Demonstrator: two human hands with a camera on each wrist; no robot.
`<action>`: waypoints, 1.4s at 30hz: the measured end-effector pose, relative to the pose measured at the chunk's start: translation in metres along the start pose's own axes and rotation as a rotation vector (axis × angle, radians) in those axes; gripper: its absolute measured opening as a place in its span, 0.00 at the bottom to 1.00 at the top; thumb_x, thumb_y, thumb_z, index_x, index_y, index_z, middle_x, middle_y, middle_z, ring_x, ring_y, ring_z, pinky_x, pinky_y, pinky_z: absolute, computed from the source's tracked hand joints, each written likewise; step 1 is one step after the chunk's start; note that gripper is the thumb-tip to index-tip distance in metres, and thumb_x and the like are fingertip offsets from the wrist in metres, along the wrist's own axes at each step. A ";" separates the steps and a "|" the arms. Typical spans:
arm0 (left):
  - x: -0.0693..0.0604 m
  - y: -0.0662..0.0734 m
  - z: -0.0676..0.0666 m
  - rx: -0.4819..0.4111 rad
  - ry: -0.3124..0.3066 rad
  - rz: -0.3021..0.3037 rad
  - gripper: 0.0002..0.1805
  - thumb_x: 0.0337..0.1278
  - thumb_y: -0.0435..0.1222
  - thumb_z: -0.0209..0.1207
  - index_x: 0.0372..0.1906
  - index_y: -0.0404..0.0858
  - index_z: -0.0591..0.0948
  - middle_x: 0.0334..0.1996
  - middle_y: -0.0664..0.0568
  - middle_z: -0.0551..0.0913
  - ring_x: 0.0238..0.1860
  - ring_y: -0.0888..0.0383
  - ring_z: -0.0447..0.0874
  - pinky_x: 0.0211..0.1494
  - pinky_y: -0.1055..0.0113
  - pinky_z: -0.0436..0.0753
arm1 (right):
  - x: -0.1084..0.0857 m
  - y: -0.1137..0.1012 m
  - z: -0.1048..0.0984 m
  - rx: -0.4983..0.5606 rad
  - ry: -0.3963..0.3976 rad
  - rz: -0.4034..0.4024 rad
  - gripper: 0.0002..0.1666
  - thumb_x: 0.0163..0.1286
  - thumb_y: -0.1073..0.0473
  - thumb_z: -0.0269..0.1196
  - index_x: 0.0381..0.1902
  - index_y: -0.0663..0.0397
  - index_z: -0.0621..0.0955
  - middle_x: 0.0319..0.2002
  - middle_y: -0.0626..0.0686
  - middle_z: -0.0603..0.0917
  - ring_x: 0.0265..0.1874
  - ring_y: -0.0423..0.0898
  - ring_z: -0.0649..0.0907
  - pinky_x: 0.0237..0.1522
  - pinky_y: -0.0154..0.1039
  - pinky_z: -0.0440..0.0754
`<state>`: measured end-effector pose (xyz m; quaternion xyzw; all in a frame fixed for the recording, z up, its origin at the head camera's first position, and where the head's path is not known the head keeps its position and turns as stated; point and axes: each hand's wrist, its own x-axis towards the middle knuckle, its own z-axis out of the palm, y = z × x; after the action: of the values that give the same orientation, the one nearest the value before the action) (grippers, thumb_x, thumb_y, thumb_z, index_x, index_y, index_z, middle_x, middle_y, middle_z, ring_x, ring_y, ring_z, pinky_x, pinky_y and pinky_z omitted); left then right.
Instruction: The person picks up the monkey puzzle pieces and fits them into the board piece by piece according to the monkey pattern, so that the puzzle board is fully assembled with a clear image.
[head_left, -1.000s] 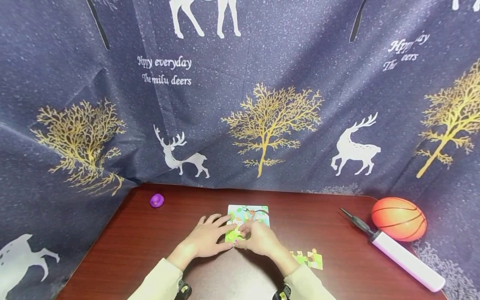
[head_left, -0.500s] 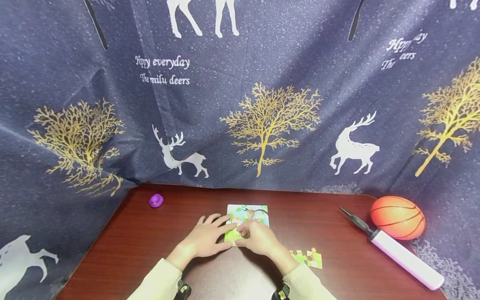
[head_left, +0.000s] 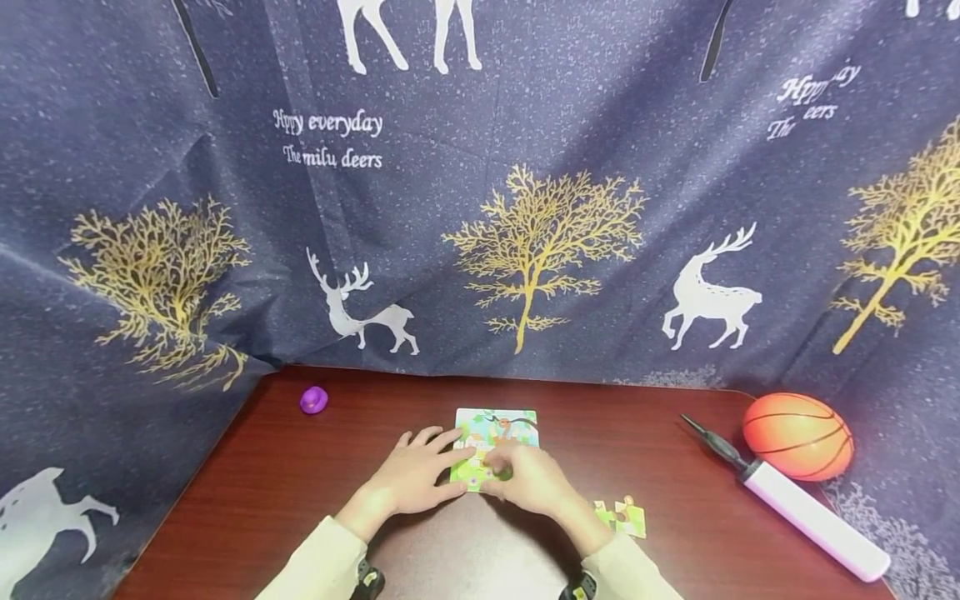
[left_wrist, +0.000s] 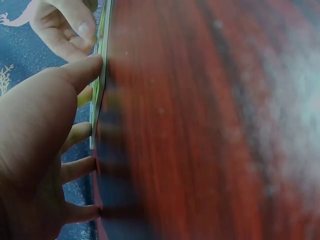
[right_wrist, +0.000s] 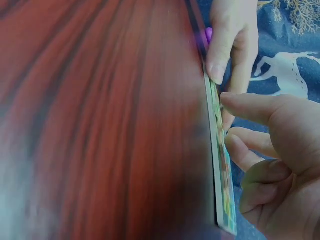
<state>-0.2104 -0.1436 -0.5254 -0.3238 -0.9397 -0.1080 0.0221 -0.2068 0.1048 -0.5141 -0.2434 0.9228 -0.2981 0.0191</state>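
Note:
A jigsaw puzzle (head_left: pixel 480 417) with a bright picture lies flat on the brown table; my hands hide part of it. My left hand (head_left: pixel 416 475) rests at its left side with fingers spread, the fingertips and thumb touching the edge. Over the lower right part is my right hand (head_left: pixel 528 479), thumb and index finger apart with tips at the surface. In the right wrist view, the other fingers (right_wrist: pixel 265 190) are curled, and I see no piece pinched. The left wrist view shows the left thumb (left_wrist: pixel 82 72) against the puzzle's near edge.
Loose puzzle pieces (head_left: pixel 632 521) lie right of my right forearm. A small purple hat-shaped thing (head_left: pixel 313 400) sits at the back left. At the right are an orange basketball (head_left: pixel 798 437) and a white hand pump (head_left: pixel 813 517). A patterned dark cloth (head_left: pixel 480 333) hangs behind the table.
My right hand has shifted slightly right, uncovering more of the puzzle's lower left part; its forearm now covers more of the loose pieces. The left hand stays in place.

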 end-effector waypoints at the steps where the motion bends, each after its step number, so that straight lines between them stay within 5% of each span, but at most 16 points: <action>1: 0.000 0.001 0.000 0.003 -0.001 -0.003 0.32 0.70 0.62 0.56 0.74 0.58 0.75 0.76 0.51 0.69 0.74 0.42 0.65 0.68 0.28 0.64 | -0.002 0.002 -0.002 0.006 0.003 0.001 0.20 0.60 0.45 0.77 0.47 0.46 0.88 0.32 0.38 0.85 0.31 0.34 0.82 0.37 0.41 0.80; 6: 0.002 0.003 -0.001 0.016 -0.008 -0.015 0.32 0.70 0.62 0.56 0.74 0.58 0.76 0.76 0.52 0.68 0.74 0.42 0.65 0.68 0.29 0.65 | -0.011 0.011 -0.013 0.024 0.007 0.013 0.17 0.61 0.48 0.76 0.46 0.46 0.88 0.29 0.34 0.83 0.24 0.31 0.79 0.33 0.37 0.77; 23: 0.002 0.001 -0.002 -0.042 -0.022 -0.042 0.30 0.70 0.59 0.58 0.72 0.55 0.77 0.77 0.53 0.67 0.75 0.43 0.63 0.70 0.29 0.62 | -0.025 0.027 -0.025 0.035 0.032 0.040 0.17 0.62 0.48 0.76 0.48 0.44 0.89 0.30 0.32 0.82 0.26 0.32 0.78 0.33 0.37 0.76; 31: 0.001 0.003 -0.004 -0.051 -0.026 -0.044 0.30 0.70 0.59 0.58 0.72 0.54 0.77 0.77 0.53 0.67 0.76 0.43 0.63 0.71 0.29 0.61 | -0.046 0.043 -0.041 -0.020 0.074 0.104 0.18 0.61 0.46 0.77 0.48 0.40 0.89 0.33 0.34 0.82 0.32 0.32 0.80 0.39 0.38 0.78; 35: 0.001 0.004 -0.006 -0.049 -0.024 -0.034 0.29 0.69 0.58 0.59 0.71 0.54 0.78 0.77 0.52 0.67 0.75 0.43 0.63 0.70 0.29 0.62 | -0.062 0.053 -0.053 0.009 0.050 0.143 0.18 0.63 0.45 0.76 0.49 0.41 0.88 0.34 0.37 0.82 0.23 0.31 0.82 0.39 0.38 0.80; 42: 0.001 0.004 -0.007 -0.048 -0.021 -0.022 0.29 0.68 0.57 0.60 0.70 0.54 0.79 0.77 0.51 0.68 0.75 0.42 0.64 0.69 0.28 0.63 | -0.084 0.069 -0.072 -0.069 0.077 0.113 0.16 0.61 0.46 0.77 0.45 0.39 0.89 0.33 0.34 0.81 0.36 0.34 0.81 0.41 0.40 0.79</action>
<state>-0.2092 -0.1418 -0.5176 -0.3148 -0.9406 -0.1274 0.0031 -0.1757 0.2312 -0.5025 -0.1798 0.9447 -0.2740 -0.0081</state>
